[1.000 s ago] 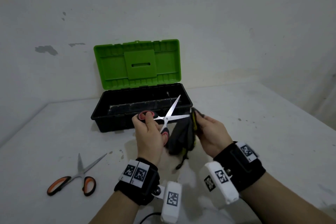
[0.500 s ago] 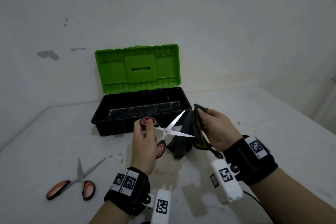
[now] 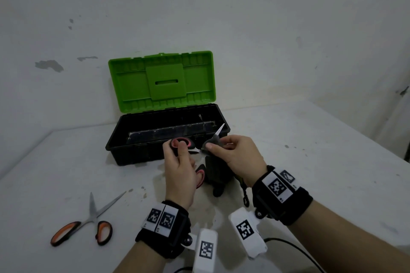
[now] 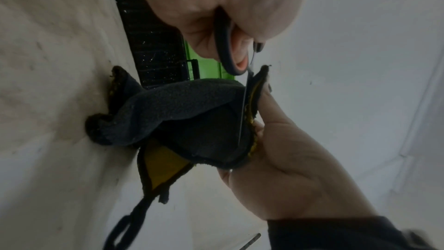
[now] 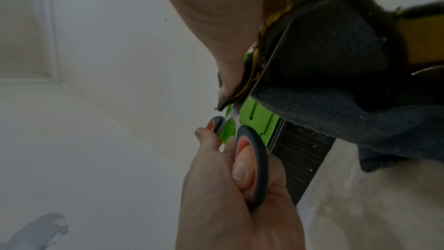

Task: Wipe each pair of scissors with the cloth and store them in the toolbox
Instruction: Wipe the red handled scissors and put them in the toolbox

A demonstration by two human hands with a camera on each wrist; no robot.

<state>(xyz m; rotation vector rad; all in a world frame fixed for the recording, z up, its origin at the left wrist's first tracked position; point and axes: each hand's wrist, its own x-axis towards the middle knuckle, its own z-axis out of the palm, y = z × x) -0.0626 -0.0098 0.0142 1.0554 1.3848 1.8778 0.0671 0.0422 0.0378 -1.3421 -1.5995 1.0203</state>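
My left hand (image 3: pixel 180 168) grips the red-and-black handles of a pair of scissors (image 3: pixel 182 143), blades spread, just in front of the open toolbox (image 3: pixel 133 153). My right hand (image 3: pixel 230 153) pinches a dark grey cloth (image 3: pixel 216 175) with yellow edging around one blade, whose tip (image 3: pixel 220 129) sticks out above the fingers. In the left wrist view the cloth (image 4: pixel 182 109) folds over the thin blade (image 4: pixel 242 113). In the right wrist view the scissor handle (image 5: pixel 254 161) rings my left fingers and the cloth (image 5: pixel 336 67) wraps the blade. A second pair, orange-handled scissors (image 3: pixel 88 224), lies open on the table at left.
The toolbox has a black base and an upright green lid (image 3: pixel 162 82) against the white wall. The white table (image 3: pixel 310 150) extends right of the box. A black cable (image 3: pixel 295 248) trails near my right forearm.
My right hand moved left and closed the cloth around one scissor blade, which was bare before. My left hand with the scissors shifted slightly toward the toolbox.
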